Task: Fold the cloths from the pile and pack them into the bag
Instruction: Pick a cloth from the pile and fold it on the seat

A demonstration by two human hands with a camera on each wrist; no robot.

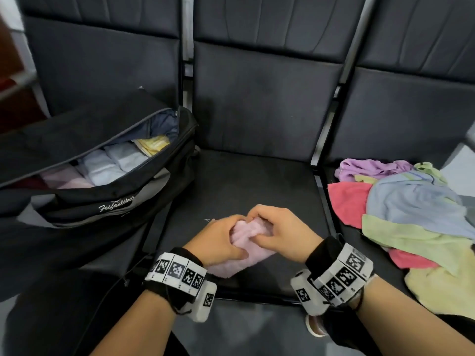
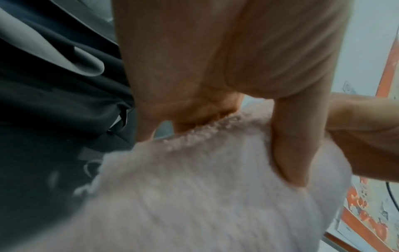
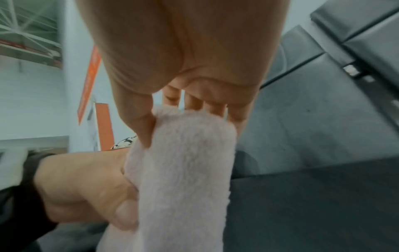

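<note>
Both wrists lead to the left hand (image 1: 220,241) and right hand (image 1: 279,231), fingers curled around the pink cloth (image 1: 243,255) at the middle seat's front edge, finishing its fold; next it likely goes left into the open bag (image 1: 108,199), away from the pile (image 1: 411,214).

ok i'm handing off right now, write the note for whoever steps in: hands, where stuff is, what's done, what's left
Left hand and right hand both grip the pink cloth, which is partly folded into a narrow strip on the middle seat.
The black bag lies open on the left seat, with folded white, pink and yellow cloths already inside.
The pile of unfolded cloths sits on the right seat.
Done: several cloths packed.
Left: finish folding the pink cloth, pack it, then work through the pile.
</note>
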